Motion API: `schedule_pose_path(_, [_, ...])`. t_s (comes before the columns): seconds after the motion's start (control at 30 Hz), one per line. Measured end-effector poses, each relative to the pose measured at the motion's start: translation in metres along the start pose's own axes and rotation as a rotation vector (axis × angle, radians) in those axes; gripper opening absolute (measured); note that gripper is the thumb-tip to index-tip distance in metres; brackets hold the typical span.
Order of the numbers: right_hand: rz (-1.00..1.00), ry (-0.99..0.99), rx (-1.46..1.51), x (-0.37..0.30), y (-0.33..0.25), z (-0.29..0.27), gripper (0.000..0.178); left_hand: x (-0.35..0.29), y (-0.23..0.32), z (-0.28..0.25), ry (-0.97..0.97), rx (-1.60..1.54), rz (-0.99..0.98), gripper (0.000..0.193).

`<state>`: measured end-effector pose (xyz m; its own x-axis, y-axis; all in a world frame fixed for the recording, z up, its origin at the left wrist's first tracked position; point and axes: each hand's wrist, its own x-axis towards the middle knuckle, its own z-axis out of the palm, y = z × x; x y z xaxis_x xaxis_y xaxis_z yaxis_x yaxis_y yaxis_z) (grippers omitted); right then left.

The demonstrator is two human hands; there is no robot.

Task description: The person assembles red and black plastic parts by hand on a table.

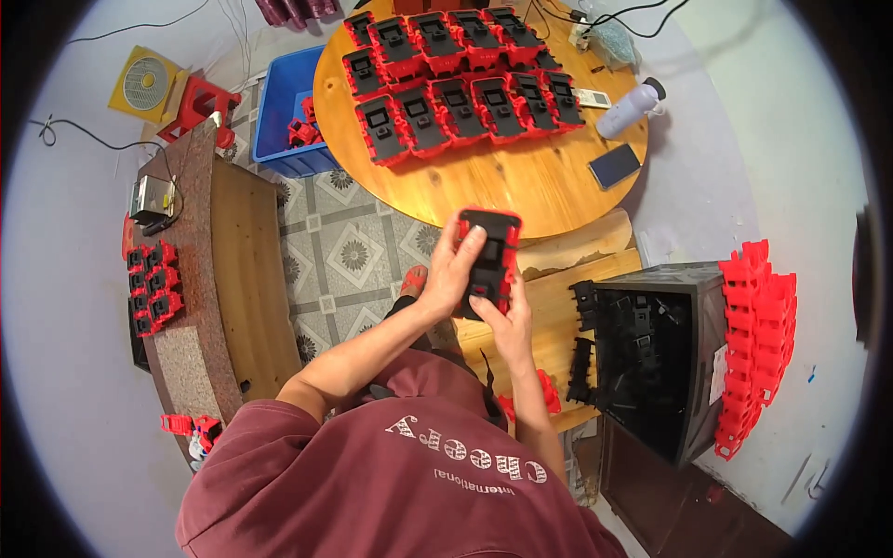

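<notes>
Both hands hold one red and black plastic housing [494, 244] in front of my body, close to the near edge of the round wooden table. My left hand [448, 277] grips its left side, with the thumb lying across the black face. Around the lower right end is my right hand [510, 325], its thumb pressed on the black face. The fingers behind the housing are mostly hidden. Several matching red and black housings [434, 112] stand in stacked rows on the round table [400, 191].
A black crate [651, 279] of black parts sits at right, beside stacked red shells [758, 344]. The table also bears a phone [614, 166], a bottle [628, 112] and a remote [592, 99]. A blue bin [298, 166] and a counter [200, 205] with more housings [153, 284] are at left.
</notes>
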<state>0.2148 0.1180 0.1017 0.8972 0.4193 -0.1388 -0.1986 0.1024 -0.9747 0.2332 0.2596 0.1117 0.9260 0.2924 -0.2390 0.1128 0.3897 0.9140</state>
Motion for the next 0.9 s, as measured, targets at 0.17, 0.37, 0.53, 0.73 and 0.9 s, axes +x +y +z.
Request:
schedule_pose_path(0.17, [0.093, -0.066, 0.01, 0.082, -0.02, 0.01, 0.086, 0.065, 0.03, -0.033, -0.011, -0.166, -0.025, 0.057])
schedule_pose_path(0.37, [0.004, 0.009, 0.141, 0.152, -0.041, 0.021, 0.061, 0.11, 0.052, -0.044, -0.235, -0.001, -0.069, 0.052])
schedule_pose_path(0.53, [0.153, 0.171, -0.047, 0.186, -0.037, 0.002, 0.053, 0.146, 0.027, -0.027, -0.175, 0.052, 0.008, 0.054])
schedule_pose_path(0.73, [0.112, 0.32, 0.181, 0.124, -0.003, -0.021, 0.077, 0.174, -0.008, -0.008, -0.124, -0.229, -0.232, 0.066])
schedule_pose_path(0.9, [0.054, 0.648, 0.323, 0.112, 0.041, -0.013, 0.045, 0.169, -0.044, 0.01, -0.332, -0.064, -0.284, 0.067])
